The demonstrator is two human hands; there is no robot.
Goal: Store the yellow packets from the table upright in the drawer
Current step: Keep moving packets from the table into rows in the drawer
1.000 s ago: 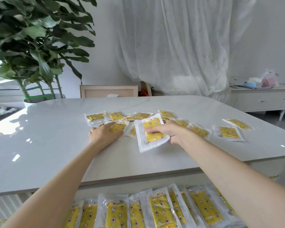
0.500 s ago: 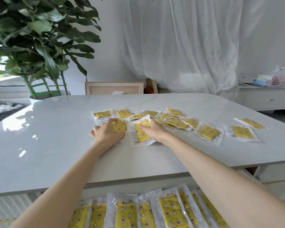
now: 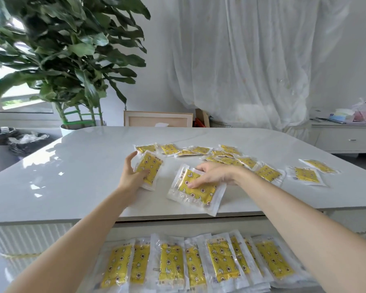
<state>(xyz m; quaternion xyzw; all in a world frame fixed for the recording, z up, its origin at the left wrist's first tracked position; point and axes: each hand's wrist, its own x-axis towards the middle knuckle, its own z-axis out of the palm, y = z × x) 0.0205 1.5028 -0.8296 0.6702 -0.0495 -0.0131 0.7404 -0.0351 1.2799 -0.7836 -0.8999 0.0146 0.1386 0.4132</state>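
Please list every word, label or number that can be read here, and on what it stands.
Nothing can be read for certain.
Drawer packets: small dark print along the top edge, too blurred to read.
Left-hand packet: tiny marks near its top, too blurred to read.
Right-hand packet: no legible print.
Table packets: too small to tell.

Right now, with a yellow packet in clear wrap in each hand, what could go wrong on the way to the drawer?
1. The right hand grips its yellow clear-wrapped packet near the far end only; the slick wrap could slip past the glossy white table's edge.
2. The stored row of packets leans and overlaps; adding it together with the packet in the left hand may tip some flat.
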